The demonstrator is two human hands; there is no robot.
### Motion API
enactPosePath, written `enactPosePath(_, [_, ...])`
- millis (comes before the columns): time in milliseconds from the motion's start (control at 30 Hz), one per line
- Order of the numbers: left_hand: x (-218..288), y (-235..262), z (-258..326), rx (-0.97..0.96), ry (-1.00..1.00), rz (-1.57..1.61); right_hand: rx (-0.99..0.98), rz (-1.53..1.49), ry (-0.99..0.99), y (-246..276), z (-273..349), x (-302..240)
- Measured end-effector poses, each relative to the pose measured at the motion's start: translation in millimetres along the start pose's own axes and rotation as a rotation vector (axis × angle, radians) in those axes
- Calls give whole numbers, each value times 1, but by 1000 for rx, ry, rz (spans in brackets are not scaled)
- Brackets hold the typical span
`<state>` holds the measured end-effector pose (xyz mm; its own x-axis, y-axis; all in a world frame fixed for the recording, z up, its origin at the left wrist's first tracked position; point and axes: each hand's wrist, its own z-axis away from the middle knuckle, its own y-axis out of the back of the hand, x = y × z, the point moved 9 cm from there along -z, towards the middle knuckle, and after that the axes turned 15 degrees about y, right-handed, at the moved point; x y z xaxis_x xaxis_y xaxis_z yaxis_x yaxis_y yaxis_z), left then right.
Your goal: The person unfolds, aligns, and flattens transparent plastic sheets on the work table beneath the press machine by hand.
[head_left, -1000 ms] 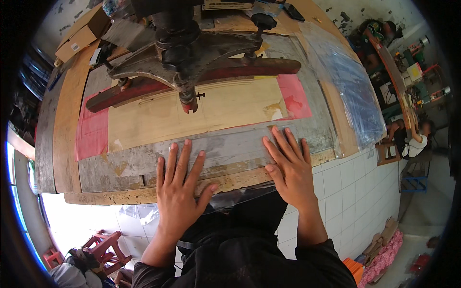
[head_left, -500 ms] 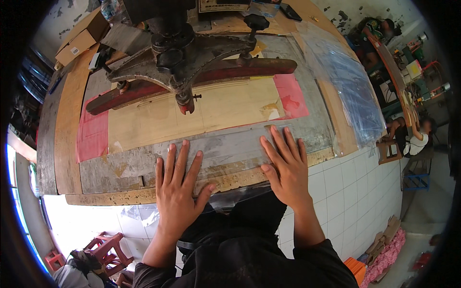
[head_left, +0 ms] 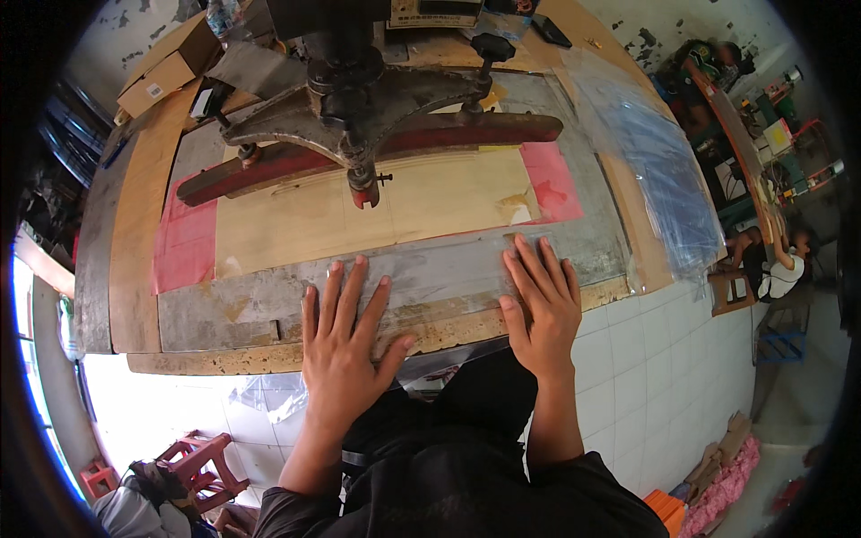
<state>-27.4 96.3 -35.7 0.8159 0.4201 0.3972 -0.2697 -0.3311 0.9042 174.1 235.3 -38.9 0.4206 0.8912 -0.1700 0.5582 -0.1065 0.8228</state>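
Observation:
My left hand [head_left: 343, 345] lies flat with fingers spread at the near part of a grey metal plate [head_left: 188, 323]. Across from it, my right hand [head_left: 549, 323] also rests palm down, its fingers stretched out. Under and between the fingertips lies a clear plastic sheet [head_left: 448, 273]. Just beyond the fingers is a long cream-coloured sheet [head_left: 314, 220] with pink pieces at both ends. Above that sheet hangs a dark cast-metal press head [head_left: 350, 117] carrying a long red-sided bar [head_left: 448, 134]. Neither hand grips anything.
Stacked blue-tinted plastic sheets [head_left: 677, 197] lie at the table's right. An open cardboard box [head_left: 166, 72] and a black phone [head_left: 551, 30] sit farther back. People work at a bench [head_left: 731, 134] on the far right. A red stool [head_left: 202, 471] stands lower left.
The whole view has shifted slightly, so table and press appear farther right. Both hands stay flat in nearly the same place on the sheet; the right fingers look a little closer together.

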Motion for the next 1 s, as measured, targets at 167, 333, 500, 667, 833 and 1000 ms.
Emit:
enactPosePath(167, [2, 3, 1, 8, -9, -16, -12, -7, 17, 0, 0, -2])
enactPosePath(333, [2, 6, 3, 40, -14, -19, 9, -9, 18, 1, -2, -3])
enactPosePath(500, [3, 6, 5, 53, -24, -3, 24, -3, 10, 3, 1, -2])
enactPosePath(667, [3, 8, 9, 79, -41, 15, 45, 2, 13, 5, 2, -5])
enactPosePath(833, [2, 8, 11, 119, -59, 21, 54, 14, 21, 6, 3, -7])
enactPosePath(1000, [1, 9, 13, 149, -76, 32, 77, 27, 53, 6, 5, -9])
